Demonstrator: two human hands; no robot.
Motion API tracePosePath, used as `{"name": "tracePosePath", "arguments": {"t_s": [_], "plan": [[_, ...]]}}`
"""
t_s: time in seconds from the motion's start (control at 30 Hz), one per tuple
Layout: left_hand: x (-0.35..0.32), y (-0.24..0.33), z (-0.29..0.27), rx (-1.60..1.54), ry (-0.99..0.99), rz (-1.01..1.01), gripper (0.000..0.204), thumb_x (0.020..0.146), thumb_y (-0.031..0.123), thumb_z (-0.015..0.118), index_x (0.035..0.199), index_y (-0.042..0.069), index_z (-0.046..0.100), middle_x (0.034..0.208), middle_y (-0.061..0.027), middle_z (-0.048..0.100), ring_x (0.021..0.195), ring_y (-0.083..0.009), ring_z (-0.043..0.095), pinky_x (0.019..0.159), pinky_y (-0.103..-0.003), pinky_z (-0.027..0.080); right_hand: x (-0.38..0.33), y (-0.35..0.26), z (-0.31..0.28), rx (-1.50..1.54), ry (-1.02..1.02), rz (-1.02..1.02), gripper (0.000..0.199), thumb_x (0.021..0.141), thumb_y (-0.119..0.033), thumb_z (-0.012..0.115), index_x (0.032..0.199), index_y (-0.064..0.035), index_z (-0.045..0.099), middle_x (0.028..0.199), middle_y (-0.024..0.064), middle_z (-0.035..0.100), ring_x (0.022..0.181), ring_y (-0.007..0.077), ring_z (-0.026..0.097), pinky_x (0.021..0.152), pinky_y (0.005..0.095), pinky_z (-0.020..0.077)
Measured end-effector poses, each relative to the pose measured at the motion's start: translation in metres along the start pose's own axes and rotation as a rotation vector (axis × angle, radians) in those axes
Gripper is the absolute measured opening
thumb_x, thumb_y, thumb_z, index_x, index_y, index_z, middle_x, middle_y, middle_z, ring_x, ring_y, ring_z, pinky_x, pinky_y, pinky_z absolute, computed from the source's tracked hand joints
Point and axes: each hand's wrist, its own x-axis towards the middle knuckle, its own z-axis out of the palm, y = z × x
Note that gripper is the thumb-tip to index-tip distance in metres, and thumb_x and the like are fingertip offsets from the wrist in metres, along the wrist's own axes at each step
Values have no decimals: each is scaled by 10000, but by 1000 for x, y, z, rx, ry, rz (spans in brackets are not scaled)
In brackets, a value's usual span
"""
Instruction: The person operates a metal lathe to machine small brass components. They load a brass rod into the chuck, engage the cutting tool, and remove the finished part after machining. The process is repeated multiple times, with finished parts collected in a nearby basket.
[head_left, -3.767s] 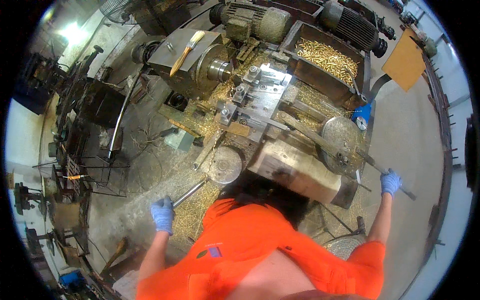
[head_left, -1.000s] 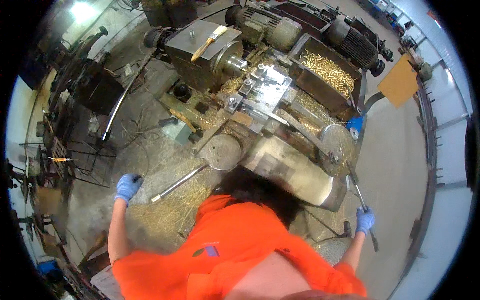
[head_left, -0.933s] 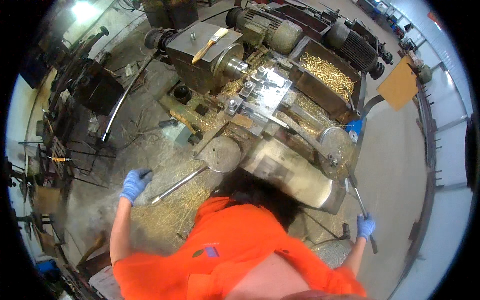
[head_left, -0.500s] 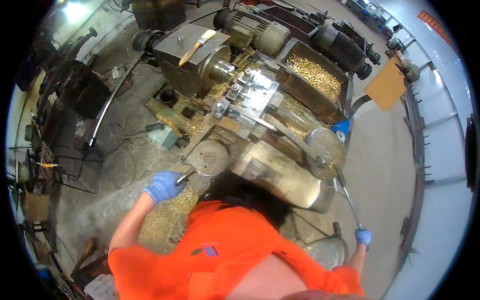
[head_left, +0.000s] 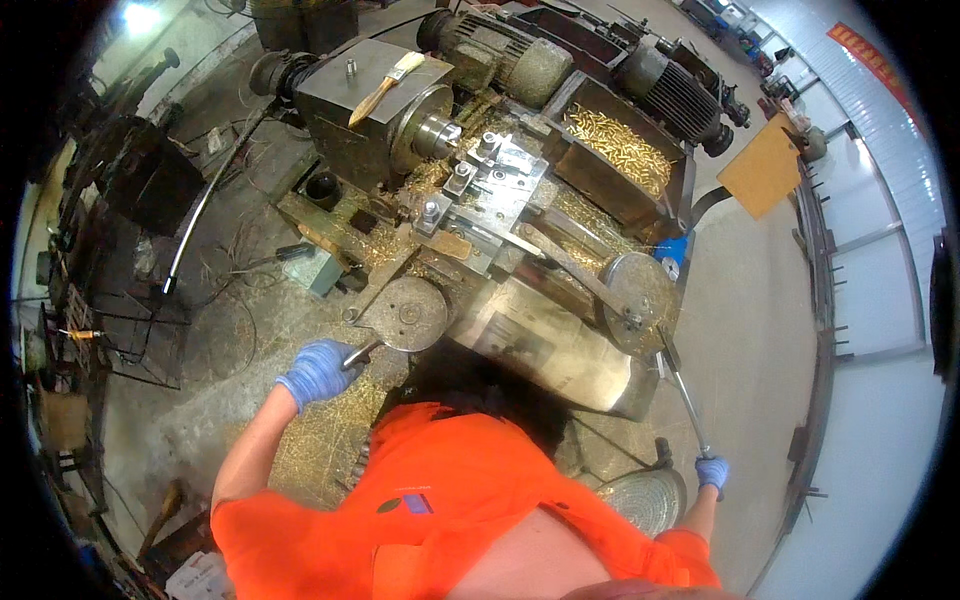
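The left hand (head_left: pixel 318 371), out at the side a second ago, now grips the round wheel's handle (head_left: pixel 360 353), while the right hand (head_left: pixel 711 471) keeps clutching the long lever (head_left: pixel 683 392).

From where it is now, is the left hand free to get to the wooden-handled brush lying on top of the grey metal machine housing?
Probably not without letting go: the left hand grips a metal lever and the brush lies far across the machine.
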Motion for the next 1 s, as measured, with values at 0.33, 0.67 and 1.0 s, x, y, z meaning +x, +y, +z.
{"name": "tracePosePath", "arguments": {"t_s": [0.33,0.67,1.0], "plan": [[1,4,-5,117,-15,-18,217,761,284,590,827,83,638,686,-152,620,635,-320,600,607,-402,471,-16,3,-2,13,-15,-18,383,650,-383,652,749,-13,664,787,219,630,765,363,625,694,421,489],[2,-1,-3,120,19,38,217,753,283,593,823,82,633,683,-162,609,630,-334,589,605,-413,463,-33,-2,-8,65,-73,37,370,654,-349,641,777,0,660,811,233,628,791,373,619,710,424,485],[3,-6,-3,148,8,66,232,752,285,588,847,77,631,689,-181,599,642,-350,587,608,-419,464,-49,-10,-16,73,-101,117,428,672,-419,668,808,-13,673,824,221,631,802,361,626,725,420,484]]}}
